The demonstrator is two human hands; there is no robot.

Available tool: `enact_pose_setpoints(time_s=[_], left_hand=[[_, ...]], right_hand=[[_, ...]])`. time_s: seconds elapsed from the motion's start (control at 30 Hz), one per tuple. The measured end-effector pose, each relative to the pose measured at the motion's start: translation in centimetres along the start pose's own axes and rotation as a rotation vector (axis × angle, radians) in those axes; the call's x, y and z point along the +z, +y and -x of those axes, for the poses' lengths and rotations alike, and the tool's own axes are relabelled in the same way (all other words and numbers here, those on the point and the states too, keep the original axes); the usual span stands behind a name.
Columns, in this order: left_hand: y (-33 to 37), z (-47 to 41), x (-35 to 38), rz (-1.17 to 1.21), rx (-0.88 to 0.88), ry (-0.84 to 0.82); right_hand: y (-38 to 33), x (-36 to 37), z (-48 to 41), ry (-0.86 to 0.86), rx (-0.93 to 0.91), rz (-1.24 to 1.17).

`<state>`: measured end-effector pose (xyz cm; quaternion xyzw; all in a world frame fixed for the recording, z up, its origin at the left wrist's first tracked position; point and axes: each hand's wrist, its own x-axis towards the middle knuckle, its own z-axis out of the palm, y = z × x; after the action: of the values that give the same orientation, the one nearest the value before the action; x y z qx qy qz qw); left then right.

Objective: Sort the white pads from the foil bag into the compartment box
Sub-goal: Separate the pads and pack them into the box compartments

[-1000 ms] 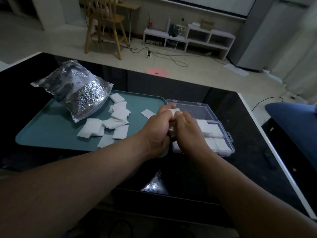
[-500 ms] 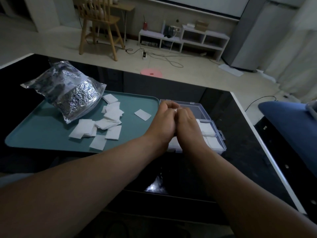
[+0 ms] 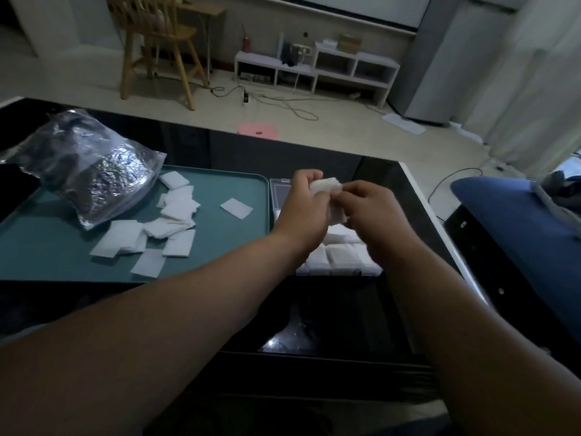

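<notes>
My left hand (image 3: 300, 204) and my right hand (image 3: 369, 210) meet above the clear compartment box (image 3: 279, 184), both pinching a small stack of white pads (image 3: 325, 186) held between them. Under the hands, the box's near compartments hold white pads (image 3: 341, 256). The crumpled foil bag (image 3: 85, 171) lies on the left part of the teal tray (image 3: 220, 247). Several loose white pads (image 3: 171, 221) are scattered on the tray beside the bag, and one single pad (image 3: 236, 208) lies apart, nearer the box.
The tray and box sit on a black glossy table (image 3: 330, 316) with a white right edge. A blue cushion (image 3: 518, 234) is at the right. Beyond the table are a wooden chair (image 3: 157, 42), a low white shelf (image 3: 314, 69) and cables on the floor.
Both hands have lifted from the box and parted slightly, so the white pads held between them now show. The head camera has shifted a little.
</notes>
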<state>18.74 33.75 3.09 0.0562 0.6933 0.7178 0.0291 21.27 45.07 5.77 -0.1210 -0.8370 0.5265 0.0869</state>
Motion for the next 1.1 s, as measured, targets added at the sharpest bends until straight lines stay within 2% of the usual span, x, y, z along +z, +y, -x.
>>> enact_pose_setpoints(time_s=[0.07, 0.2, 0.3, 0.4, 0.6, 0.77, 0.97, 1.1], left_hand=[[-0.1, -0.6, 0.9, -0.14, 0.085, -0.051], [-1.7, -1.8, 1.9, -0.584, 0.235, -0.2], [-3.4, -2.1, 2.1, -0.836, 0.225, -0.284], [-4.7, -2.5, 2.1, -0.984, 0.223, -0.281], [-5.2, -2.6, 2.6, -1.042, 0.254, -0.25], [-5.3, -2.7, 2.6, -1.045, 0.247, -0.245], [-5.4, -2.7, 2.9, -1.086, 0.24, -0.235], [-5.2, -2.3, 3.1, -1.131, 0.362, -0.253]], right_hand=[[0.5, -2.5, -1.2, 0.064, 0.027, -0.008], [3.4, -5.3, -3.6, 0.13, 0.114, 0.041], [5.9, -4.8, -4.5, 0.104, 0.128, 0.124], [7.6, -4.2, -5.1, 0.121, 0.095, 0.228], [8.4, -3.4, -5.9, 0.167, 0.009, 0.276], [8.3, -3.6, -6.2, 0.096, 0.029, 0.344], [8.4, -3.2, -6.4, 0.137, 0.027, 0.493], [9.4, -3.1, -6.3, 0.177, 0.0, 0.538]])
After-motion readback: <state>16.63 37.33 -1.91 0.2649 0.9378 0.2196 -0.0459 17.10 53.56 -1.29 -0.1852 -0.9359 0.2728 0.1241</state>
